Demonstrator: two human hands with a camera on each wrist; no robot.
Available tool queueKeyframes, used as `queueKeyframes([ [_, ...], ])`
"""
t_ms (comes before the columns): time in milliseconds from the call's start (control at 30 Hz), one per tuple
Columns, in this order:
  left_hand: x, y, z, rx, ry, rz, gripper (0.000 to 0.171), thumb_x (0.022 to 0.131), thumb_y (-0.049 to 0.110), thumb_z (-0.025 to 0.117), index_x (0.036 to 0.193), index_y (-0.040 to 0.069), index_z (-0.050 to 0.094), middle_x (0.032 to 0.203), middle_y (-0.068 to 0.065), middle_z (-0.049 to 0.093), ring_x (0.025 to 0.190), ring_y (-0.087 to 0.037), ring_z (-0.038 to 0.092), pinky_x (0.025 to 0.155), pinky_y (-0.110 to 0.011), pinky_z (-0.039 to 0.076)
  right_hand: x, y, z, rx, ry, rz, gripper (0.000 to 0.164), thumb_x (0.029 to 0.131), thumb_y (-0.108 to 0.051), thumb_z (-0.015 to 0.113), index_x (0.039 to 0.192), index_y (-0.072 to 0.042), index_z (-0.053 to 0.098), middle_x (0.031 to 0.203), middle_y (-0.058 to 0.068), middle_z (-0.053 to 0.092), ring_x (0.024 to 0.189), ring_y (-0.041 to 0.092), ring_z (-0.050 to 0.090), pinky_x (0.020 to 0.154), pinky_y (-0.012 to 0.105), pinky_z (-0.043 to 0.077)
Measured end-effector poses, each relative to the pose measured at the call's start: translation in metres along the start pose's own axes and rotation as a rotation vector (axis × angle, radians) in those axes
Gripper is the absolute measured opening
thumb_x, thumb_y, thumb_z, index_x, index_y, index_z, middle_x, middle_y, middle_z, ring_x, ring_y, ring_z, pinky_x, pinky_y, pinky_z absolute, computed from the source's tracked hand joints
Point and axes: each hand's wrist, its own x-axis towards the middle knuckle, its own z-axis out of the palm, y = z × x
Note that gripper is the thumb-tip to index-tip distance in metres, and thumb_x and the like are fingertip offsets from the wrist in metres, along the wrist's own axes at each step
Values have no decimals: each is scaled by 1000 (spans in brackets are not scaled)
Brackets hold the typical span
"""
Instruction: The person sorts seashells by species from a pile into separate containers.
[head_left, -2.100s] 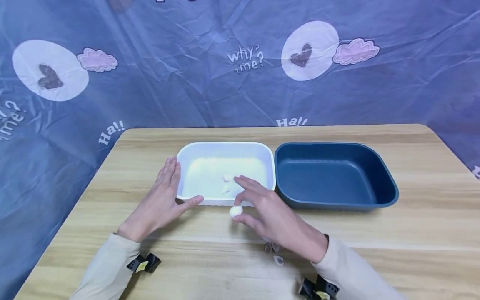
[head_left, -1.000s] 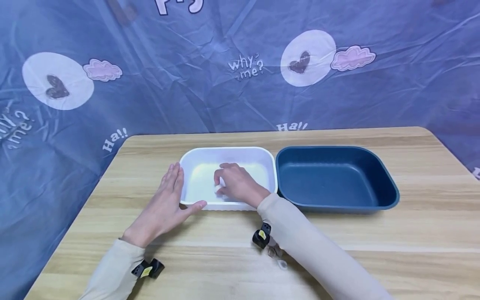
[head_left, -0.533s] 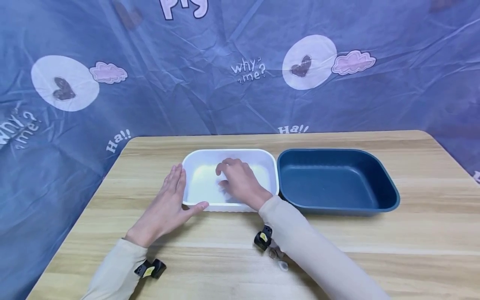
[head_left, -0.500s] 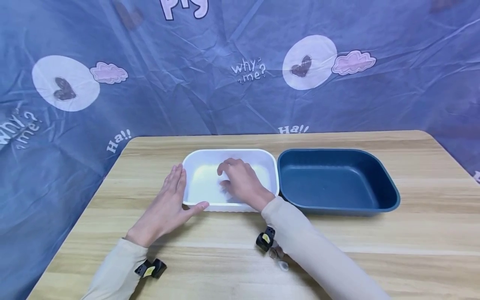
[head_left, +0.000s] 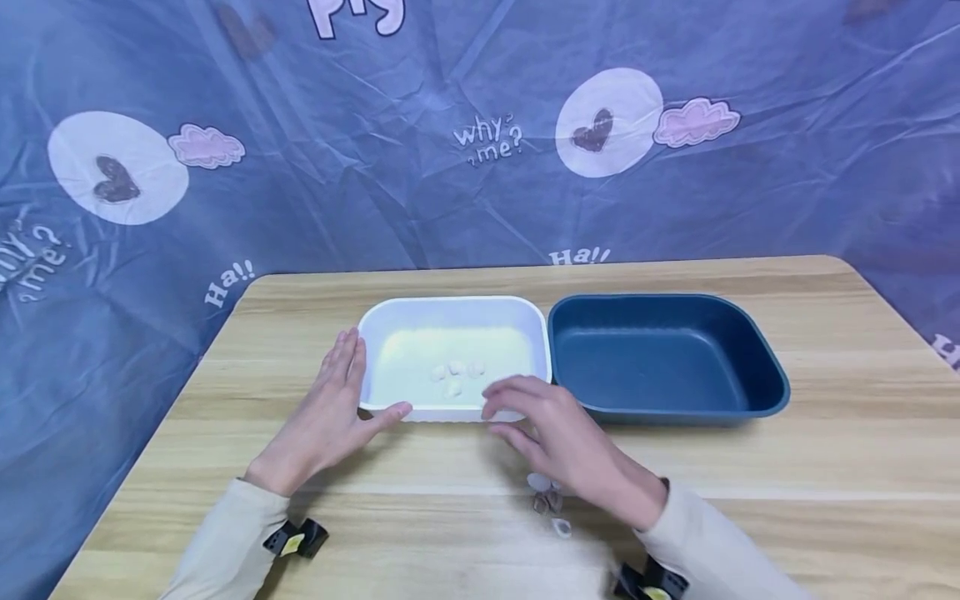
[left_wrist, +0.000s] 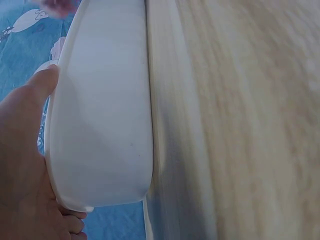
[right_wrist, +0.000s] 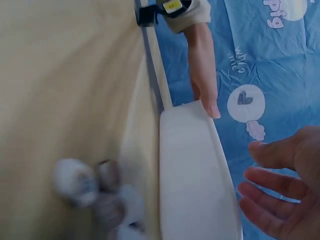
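Observation:
My left hand (head_left: 322, 412) rests against the left front corner of the white plastic bin (head_left: 457, 414), fingers straight along its side and thumb on the front rim. The left wrist view shows the thumb (left_wrist: 46, 80) at the rim. Several small white seashells (head_left: 454, 367) lie on the bin's floor. My right hand (head_left: 562, 429) hovers by the bin's front right corner, fingers loosely bent and holding nothing. In the right wrist view its fingers (right_wrist: 272, 182) stand apart from the thumb. Below it on the table lie several white and brownish seashells (head_left: 561, 527), blurred in the right wrist view.
A dark blue bin (head_left: 660, 414) stands close against the right side of the white one, with nothing in it. Both are on a light wooden table (head_left: 420, 533). A blue printed cloth (head_left: 420, 200) hangs behind the table's far edge.
My right hand carried a white seashell into the white bin and let it go among the others there. It has since drawn back over the front rim. The left hand has stayed in place.

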Motion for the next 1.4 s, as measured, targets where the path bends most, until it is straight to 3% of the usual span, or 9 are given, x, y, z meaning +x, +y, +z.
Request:
queueKeyframes([
  [200, -1, 0, -1, -4, 4, -2, 112, 87, 72, 46, 150, -8, 1, 159, -19, -10, 146, -32, -9, 118, -50, 6, -33, 2, -3, -39, 16, -116, 21, 76, 5, 74, 86, -13, 68, 106, -1, 66, 102, 16, 59, 87, 29, 51],
  [333, -1, 1, -2, -6, 7, -3, 112, 86, 73, 46, 150, -8, 2, 159, -20, -10, 146, -32, -9, 118, -50, 6, -47, 8, -4, -32, -3, -128, 25, 75, 7, 74, 87, -14, 68, 106, -1, 65, 99, 15, 59, 87, 21, 48],
  [567, 1, 1, 0, -4, 4, -2, 113, 85, 74, 46, 150, -7, 1, 159, -18, -10, 147, -32, -8, 118, -50, 7, -74, 18, -5, -10, -2, -11, 30, 70, 5, 78, 90, -15, 69, 104, -1, 66, 95, 14, 61, 90, 10, 43],
  [733, 2, 1, -1, 3, 7, -4, 113, 86, 73, 46, 150, -7, 1, 159, -19, -10, 147, -33, -7, 118, -50, 7, -86, 21, -6, -43, 51, 164, 32, 66, -2, 85, 91, -17, 70, 102, -7, 64, 91, 9, 58, 80, 17, 47],
  [867, 2, 1, -1, 7, 0, -8, 113, 86, 73, 46, 150, -7, 0, 159, -19, -11, 146, -34, -7, 118, -50, 7, -91, 22, -1, -124, 93, 283, 32, 64, -13, 89, 87, -20, 68, 96, -12, 58, 84, 5, 49, 68, 20, 43],
  [967, 2, 2, -2, 7, 1, -7, 112, 87, 73, 45, 150, -7, -1, 159, -19, -12, 146, -33, -8, 118, -50, 7, -91, 21, 4, -199, 109, 339, 34, 62, -22, 90, 86, -20, 67, 93, -13, 54, 81, 5, 45, 66, 23, 41],
  [1200, -1, 2, -2, 7, 1, -9, 111, 88, 72, 45, 150, -6, -3, 158, -18, -14, 146, -32, -10, 118, -50, 6, -91, 17, 12, -286, 146, 336, 32, 61, -22, 89, 85, -23, 68, 89, -12, 53, 79, 6, 46, 66, 30, 41],
  [1400, -1, 2, -1, 3, 3, -8, 111, 87, 73, 45, 151, -5, 0, 159, -17, -12, 146, -30, -10, 118, -51, 8, -96, 17, 7, -180, 112, 329, 43, 64, -5, 84, 101, -22, 72, 98, -11, 54, 84, 7, 49, 71, 30, 44],
])
